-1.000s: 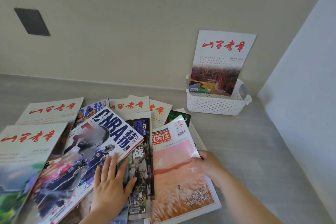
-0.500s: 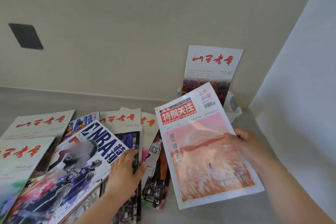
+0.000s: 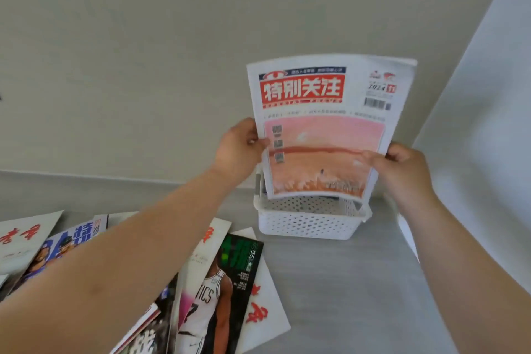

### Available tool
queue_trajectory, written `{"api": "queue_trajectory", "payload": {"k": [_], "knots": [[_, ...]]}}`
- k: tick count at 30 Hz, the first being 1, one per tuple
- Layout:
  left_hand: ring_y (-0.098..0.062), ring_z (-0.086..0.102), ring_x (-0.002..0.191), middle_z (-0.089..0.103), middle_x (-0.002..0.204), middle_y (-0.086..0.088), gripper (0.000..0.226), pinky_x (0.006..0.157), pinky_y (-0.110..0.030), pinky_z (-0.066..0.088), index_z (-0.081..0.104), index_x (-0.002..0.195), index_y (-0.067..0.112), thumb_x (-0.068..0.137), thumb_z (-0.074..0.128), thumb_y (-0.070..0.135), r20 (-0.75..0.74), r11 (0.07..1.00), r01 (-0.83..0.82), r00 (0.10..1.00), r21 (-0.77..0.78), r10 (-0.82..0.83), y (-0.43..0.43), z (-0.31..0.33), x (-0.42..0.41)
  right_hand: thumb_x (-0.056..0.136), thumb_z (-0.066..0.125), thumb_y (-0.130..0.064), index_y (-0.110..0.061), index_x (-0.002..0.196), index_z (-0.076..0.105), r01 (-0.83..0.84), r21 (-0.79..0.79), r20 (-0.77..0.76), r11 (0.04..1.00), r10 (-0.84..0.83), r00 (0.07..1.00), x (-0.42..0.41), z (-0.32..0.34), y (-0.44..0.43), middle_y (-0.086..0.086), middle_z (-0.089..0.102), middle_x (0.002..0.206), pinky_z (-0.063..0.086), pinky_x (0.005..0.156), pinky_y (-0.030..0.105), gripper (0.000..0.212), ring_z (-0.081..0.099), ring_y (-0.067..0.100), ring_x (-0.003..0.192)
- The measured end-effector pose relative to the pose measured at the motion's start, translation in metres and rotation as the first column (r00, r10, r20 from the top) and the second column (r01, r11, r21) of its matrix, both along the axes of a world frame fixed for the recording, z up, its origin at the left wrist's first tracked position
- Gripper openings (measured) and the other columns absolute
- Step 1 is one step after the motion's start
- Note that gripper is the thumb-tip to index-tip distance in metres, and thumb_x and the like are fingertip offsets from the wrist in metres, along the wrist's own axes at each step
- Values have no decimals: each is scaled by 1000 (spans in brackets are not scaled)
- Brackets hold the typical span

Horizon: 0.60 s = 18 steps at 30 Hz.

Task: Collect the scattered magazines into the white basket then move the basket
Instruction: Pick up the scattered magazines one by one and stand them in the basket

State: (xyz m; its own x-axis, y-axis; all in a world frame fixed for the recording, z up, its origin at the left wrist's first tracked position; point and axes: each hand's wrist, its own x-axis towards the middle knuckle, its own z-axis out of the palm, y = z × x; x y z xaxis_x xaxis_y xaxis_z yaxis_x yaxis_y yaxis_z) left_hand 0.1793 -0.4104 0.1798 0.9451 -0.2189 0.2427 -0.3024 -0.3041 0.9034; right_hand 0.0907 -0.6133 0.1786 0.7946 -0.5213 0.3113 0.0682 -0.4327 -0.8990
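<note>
Pink magazine [image 3: 321, 135] upright over white basket [image 3: 307, 223], bottom edge bowed at basket mouth; maybe just inside, hard to tell. Left hand [image 3: 240, 151] pinches left side, right hand [image 3: 400, 165] pinches right side. More magazines [image 3: 221, 282] lie on table [image 3: 359, 282]. Risk: bent edge catches rim, light basket tips or slides. Soft pages may flop over once let go.

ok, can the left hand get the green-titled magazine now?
Likely not yet: the left hand grips the pink magazine over the white basket. Once freed, yes; the green-titled magazine lies mostly uncovered nearby.
</note>
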Motion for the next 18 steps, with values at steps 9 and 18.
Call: {"api": "queue_trajectory", "payload": {"k": [9, 18], "knots": [[-31, 62, 89, 66, 101, -16, 6, 79, -47, 55, 50, 90, 11, 87, 46, 8, -39, 987, -55, 997, 149, 62, -47, -36, 66, 83, 55, -6, -7, 94, 65, 114, 96, -132, 989, -101, 986, 74, -45, -32, 8, 66, 88, 53, 82, 47, 14, 64, 32, 86], [-27, 62, 77, 62, 82, -5, 14, 69, -32, 52, 54, 74, 14, 84, 51, 6, -171, 977, -92, 977, 194, 126, -64, -89, 98, 84, 53, -4, -10, 96, 63, 129, 248, -254, 960, -64, 965, 113, -110, -49, 2, 61, 79, 42, 53, 20, 17, 55, 7, 64]]}}
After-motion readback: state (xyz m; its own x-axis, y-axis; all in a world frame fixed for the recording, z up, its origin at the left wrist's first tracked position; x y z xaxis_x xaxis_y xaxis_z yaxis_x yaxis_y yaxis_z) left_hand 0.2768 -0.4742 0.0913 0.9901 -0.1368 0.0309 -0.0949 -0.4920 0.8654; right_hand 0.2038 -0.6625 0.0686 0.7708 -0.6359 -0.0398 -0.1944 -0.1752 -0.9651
